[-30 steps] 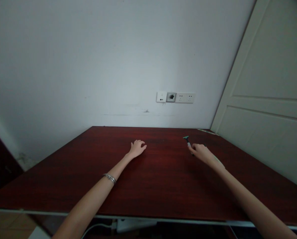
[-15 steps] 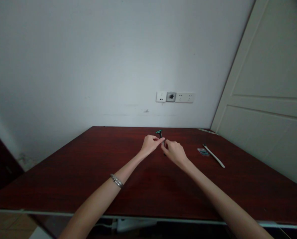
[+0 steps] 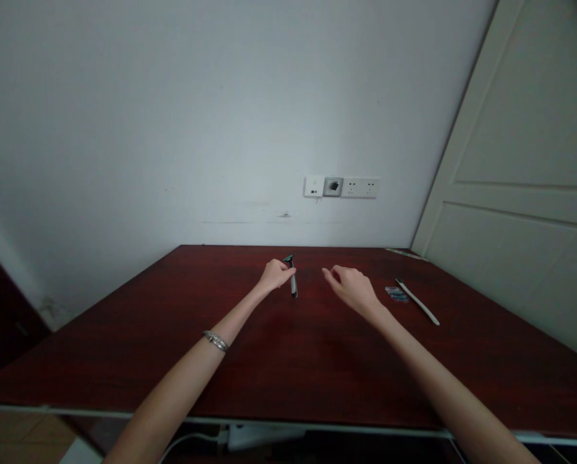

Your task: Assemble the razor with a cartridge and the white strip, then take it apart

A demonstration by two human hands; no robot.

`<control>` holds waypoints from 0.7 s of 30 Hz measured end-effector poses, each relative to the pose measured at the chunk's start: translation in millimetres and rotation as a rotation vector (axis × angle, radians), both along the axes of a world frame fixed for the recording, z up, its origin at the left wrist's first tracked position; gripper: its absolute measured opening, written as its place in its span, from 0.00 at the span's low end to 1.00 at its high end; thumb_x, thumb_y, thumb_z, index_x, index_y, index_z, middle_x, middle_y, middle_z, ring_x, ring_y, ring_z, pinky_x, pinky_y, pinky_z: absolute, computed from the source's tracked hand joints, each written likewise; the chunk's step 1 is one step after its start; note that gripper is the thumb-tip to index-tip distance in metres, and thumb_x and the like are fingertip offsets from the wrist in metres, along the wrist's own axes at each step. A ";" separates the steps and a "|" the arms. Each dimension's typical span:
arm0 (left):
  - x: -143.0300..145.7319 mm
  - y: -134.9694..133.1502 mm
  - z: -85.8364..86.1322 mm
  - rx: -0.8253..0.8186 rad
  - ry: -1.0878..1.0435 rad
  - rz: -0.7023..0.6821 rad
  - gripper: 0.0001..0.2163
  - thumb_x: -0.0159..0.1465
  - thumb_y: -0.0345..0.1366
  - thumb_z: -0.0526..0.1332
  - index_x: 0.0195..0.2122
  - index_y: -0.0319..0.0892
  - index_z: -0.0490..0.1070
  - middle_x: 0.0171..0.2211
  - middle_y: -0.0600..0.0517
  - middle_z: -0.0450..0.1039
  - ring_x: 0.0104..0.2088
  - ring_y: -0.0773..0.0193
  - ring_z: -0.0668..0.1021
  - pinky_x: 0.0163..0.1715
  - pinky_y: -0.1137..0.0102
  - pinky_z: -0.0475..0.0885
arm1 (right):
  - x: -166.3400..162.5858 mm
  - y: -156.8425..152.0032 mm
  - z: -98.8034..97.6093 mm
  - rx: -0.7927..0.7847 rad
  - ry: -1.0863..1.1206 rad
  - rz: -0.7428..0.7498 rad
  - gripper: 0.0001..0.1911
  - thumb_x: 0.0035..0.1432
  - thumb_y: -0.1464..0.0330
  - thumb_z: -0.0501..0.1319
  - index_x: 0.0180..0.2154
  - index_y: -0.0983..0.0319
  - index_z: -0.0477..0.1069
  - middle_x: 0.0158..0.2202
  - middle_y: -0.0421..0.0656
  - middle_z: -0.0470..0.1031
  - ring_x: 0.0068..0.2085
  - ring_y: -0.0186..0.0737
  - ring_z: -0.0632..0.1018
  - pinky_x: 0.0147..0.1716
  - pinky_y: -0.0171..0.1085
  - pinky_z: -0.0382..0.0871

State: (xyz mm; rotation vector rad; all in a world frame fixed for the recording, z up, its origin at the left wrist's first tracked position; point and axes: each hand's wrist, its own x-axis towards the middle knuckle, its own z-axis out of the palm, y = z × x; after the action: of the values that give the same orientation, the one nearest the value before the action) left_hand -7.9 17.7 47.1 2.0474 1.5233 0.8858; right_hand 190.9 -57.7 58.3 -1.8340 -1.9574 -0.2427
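Note:
A razor with a dark green head and a grey-and-black handle is pinched near its neck by my left hand. Its head points up and toward the wall, and its handle end hangs toward me. My right hand is apart from the razor, over the table to its right. Thumb and index finger there are spread, with nothing between them; the other fingers are curled. To the right of that hand lie a small clear plastic packet and a white toothbrush-like stick with a dark tip.
The dark red wooden table reaches back to a white wall. Sockets are set in the wall above it. A pale panelled door stands at the right. A thin strip lies at the far right corner. A power strip shows under the front edge.
My right hand has let go of the razor and moved slightly right. My left hand has carried the razor to the left.

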 end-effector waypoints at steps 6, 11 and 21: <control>-38.8 30.3 -26.0 -0.034 0.354 0.069 0.12 0.52 0.38 0.56 0.17 0.38 0.73 0.17 0.48 0.71 0.23 0.64 0.74 0.24 0.75 0.64 | 121.9 23.3 -5.5 -0.139 0.027 -0.317 0.25 0.58 0.53 0.45 0.32 0.63 0.73 0.32 0.54 0.75 0.37 0.50 0.76 0.32 0.39 0.63; -44.4 35.0 -37.4 -0.080 0.441 0.099 0.10 0.51 0.39 0.57 0.21 0.39 0.75 0.22 0.46 0.75 0.27 0.61 0.76 0.25 0.74 0.66 | 204.5 20.4 -36.4 -0.290 0.080 -0.461 0.27 0.53 0.50 0.49 0.33 0.65 0.74 0.35 0.58 0.74 0.38 0.57 0.76 0.31 0.43 0.65; -27.5 34.1 -36.3 -0.084 0.518 0.051 0.14 0.51 0.40 0.56 0.30 0.37 0.76 0.32 0.40 0.76 0.34 0.52 0.77 0.29 0.69 0.68 | 263.7 27.0 -82.6 -0.463 0.150 -0.307 0.25 0.51 0.48 0.53 0.28 0.64 0.72 0.32 0.53 0.75 0.35 0.51 0.76 0.32 0.40 0.66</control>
State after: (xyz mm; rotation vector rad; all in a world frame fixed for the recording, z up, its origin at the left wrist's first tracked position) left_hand -35.4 51.8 10.8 2.2954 1.8380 0.3034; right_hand 454.6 -30.7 -24.2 -2.3672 -1.7219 0.2753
